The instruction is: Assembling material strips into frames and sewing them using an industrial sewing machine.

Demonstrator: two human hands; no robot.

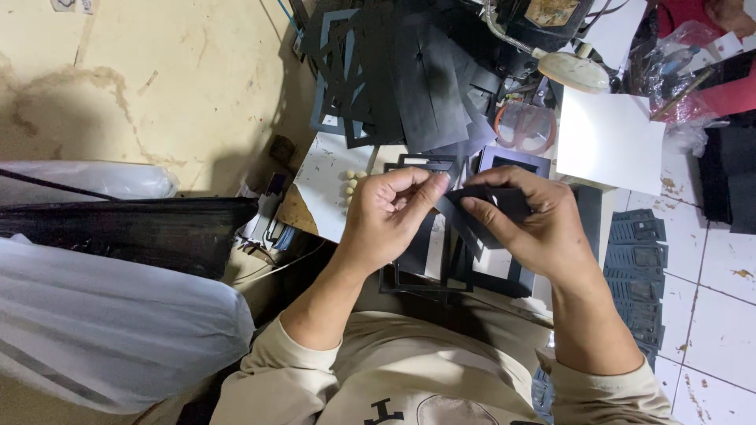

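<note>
Here, in the view from the head camera, the person looks down at two bare hands. The left hand and the right hand meet just above the lap, and both hold one black card strip. The left fingers are pinched shut on the strip's left end. The right fingers are curled shut around its right part, with the thumb pressed on top. The strip sits between the two hands, lifted a little above the surface.

Under the hands lie black card frames with see-through middles, one on top of another. They rest on a white board that serves as the surface. Past the hands, a big heap of black card pieces is spread out, some flat and some bent. It looks like many pieces there are not yet worked on.

To the right, on the tiled floor, stands a neat stack of dark finished-looking pieces. That stack seems to be the done part, and the heap seems to be what is left. A white sheet lies near the top right, and orange-handled scissors lie just beside it. A clear plastic bag sits at the left.
</note>
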